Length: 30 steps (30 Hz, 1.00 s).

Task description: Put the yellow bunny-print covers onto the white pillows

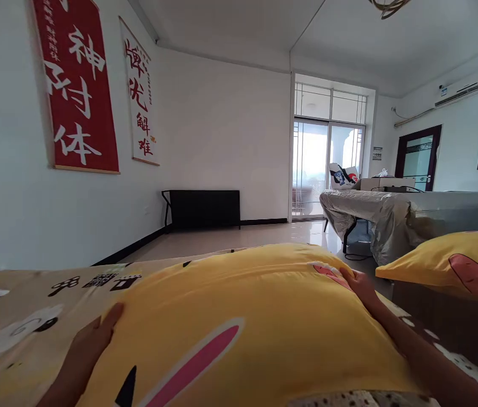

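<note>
Pillowcase [290, 328], plumply filled, between both hands [95, 338] [356, 284]

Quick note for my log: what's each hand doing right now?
Left hand: holding the yellow pillow at its left edge.
Right hand: holding the same pillow at its right edge.
</note>
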Motion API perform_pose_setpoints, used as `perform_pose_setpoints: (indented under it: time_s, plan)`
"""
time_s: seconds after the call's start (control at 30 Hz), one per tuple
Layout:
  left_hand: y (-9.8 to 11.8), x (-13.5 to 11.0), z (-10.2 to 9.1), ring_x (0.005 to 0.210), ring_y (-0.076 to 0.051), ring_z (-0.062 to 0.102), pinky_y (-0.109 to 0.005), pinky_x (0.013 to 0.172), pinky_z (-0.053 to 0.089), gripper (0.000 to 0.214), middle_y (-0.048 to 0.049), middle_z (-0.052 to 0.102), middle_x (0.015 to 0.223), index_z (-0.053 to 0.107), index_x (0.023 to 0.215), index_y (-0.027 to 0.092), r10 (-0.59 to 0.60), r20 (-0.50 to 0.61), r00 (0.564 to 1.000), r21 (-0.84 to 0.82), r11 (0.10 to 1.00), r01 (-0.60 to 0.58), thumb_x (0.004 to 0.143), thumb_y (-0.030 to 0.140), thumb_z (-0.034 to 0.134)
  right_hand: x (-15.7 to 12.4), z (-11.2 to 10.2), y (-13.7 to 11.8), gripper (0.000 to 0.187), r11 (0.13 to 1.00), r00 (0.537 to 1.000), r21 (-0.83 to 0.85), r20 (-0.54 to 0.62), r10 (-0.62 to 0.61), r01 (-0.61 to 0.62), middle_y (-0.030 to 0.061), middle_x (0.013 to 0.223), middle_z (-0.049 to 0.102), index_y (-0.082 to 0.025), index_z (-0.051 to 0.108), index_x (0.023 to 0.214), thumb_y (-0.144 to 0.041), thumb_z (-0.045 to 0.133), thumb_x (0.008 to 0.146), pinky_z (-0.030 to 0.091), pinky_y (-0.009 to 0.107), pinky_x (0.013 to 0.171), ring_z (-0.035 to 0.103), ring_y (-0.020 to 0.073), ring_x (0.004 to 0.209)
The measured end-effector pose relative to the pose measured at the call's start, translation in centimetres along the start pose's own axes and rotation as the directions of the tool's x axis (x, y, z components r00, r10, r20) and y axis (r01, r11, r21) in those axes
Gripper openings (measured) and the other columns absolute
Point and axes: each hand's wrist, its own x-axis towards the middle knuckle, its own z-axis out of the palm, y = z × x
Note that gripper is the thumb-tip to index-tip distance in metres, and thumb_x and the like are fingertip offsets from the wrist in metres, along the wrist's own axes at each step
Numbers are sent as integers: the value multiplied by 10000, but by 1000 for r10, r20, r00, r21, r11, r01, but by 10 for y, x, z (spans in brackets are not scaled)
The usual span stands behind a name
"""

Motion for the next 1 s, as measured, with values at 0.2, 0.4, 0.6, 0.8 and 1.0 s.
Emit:
perform_pose_setpoints:
  time_s: [0.2, 0.4, 0.6, 0.8, 1.0]
  plan:
    - [-13, -3, 21, 812, -304, 644, -382, 686, 477, 406, -163, 677, 867, 593, 830, 149, 171, 217, 961, 395, 885, -246, 812, 341, 235, 5, 1, 30, 474, 987, 999, -161, 49, 21, -13, 250, 1167, 616, -38, 602, 1129, -346, 555, 773, 416, 395, 930, 571, 349, 1121]
    - [106, -52, 45, 1271, -255, 461, -382, 1074, 344, 604, -141, 506, 1366, 500, 1291, 87, 476, 370, 798, 216, 791, -572, 853, 420, 253, -41, 12, -93, 524, 847, 862, -168, 162, -481, 504, 103, 1372, 507, -179, 439, 1377, -433, 341, 929, 308, 412, 1071, 445, 255, 1281]
    - [162, -88, 119, 1403, -227, 254, -447, 1156, 186, 581, -68, 305, 1504, 363, 1424, 168, 581, 563, 588, 113, 650, -751, 923, 423, 218, -70, 73, -164, 551, 637, 570, -6, 454, -685, 771, 49, 1469, 387, -245, 399, 1414, -514, 235, 962, 219, 427, 1128, 320, 212, 1372]
    - [16, -57, 114, 1422, -193, 192, -466, 1147, 212, 593, 8, 196, 1539, 217, 1468, 285, 459, 408, 789, 309, 744, -593, 918, 504, 173, -34, 63, -29, 595, 764, 765, -232, 442, -469, 602, -14, 1543, 186, -290, 217, 1480, -563, 193, 951, 114, 442, 1168, 143, 178, 1433]
    - [-90, -51, 101, 1301, -199, 439, -387, 1041, 428, 614, -8, 468, 1414, 319, 1442, 259, 548, 165, 820, 250, 781, -572, 882, 497, 235, -34, 46, 67, 572, 829, 841, -274, 403, -361, 487, -6, 1548, 161, -282, 131, 1494, -505, 130, 968, 200, 421, 1150, 157, 169, 1427]
